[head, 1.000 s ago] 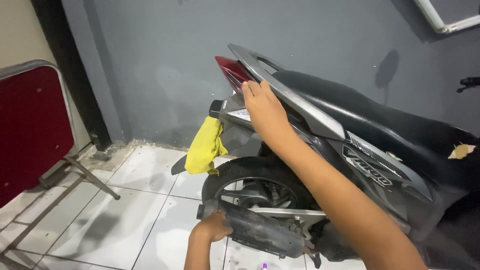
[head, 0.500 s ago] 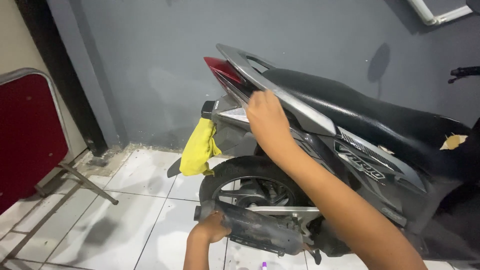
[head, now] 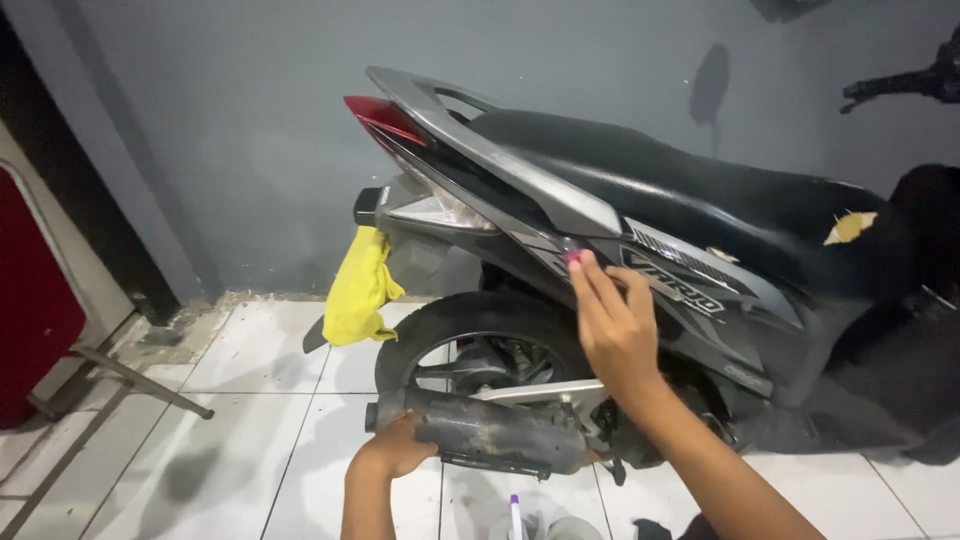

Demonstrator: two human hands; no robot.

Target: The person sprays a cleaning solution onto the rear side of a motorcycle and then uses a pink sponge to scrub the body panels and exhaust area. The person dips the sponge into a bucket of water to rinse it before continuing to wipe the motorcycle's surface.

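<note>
A dark scooter [head: 700, 220] stands side-on against a grey wall, its tail to the left. My left hand [head: 398, 447] grips the front end of the rusty exhaust muffler [head: 500, 435] beside the rear wheel [head: 470, 340]. My right hand [head: 612, 325] is raised with the fingers stretched out. Its fingertips touch the grey side panel [head: 690, 290] just under the seat [head: 660, 185]. A small pink spot shows at one fingertip; I cannot tell what it is.
A yellow cloth [head: 360, 288] hangs from the rear fender under the red tail light [head: 385, 118]. A red folding table [head: 40, 300] leans at the left, its metal leg [head: 140, 380] on the white tiled floor [head: 250, 440]. A small purple-tipped object [head: 515, 512] lies at the bottom edge.
My right hand has slid from the tail by the grab rail down and forward along the side panel. The left hand has stayed on the muffler.
</note>
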